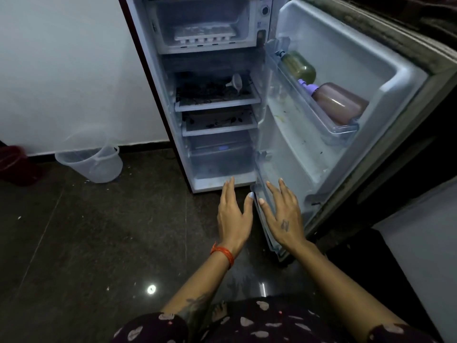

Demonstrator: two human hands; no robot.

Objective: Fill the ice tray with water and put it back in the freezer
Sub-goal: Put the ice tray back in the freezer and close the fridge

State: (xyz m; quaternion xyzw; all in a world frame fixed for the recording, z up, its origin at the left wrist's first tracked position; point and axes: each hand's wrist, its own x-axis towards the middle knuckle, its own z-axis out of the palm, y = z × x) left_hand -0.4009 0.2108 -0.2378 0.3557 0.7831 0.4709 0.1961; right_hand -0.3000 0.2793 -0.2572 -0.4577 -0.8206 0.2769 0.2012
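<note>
A white ice tray [204, 34] lies flat inside the freezer compartment [158, 26] at the top of the open fridge. Its cells look pale, and I cannot tell whether they hold water. My left hand [233, 214] and my right hand [284, 214] hover low in front of the fridge, well below the tray. Both hands are empty with fingers spread. My right hand is over the bottom door rack [262, 219].
The fridge door [346, 70] stands open to the right, with a green bottle [299, 66] and a brown bottle [338, 102] in its shelf. A small funnel [236, 82] lies on a dirty inner shelf. A clear plastic bucket [94, 162] sits on the dark floor at left.
</note>
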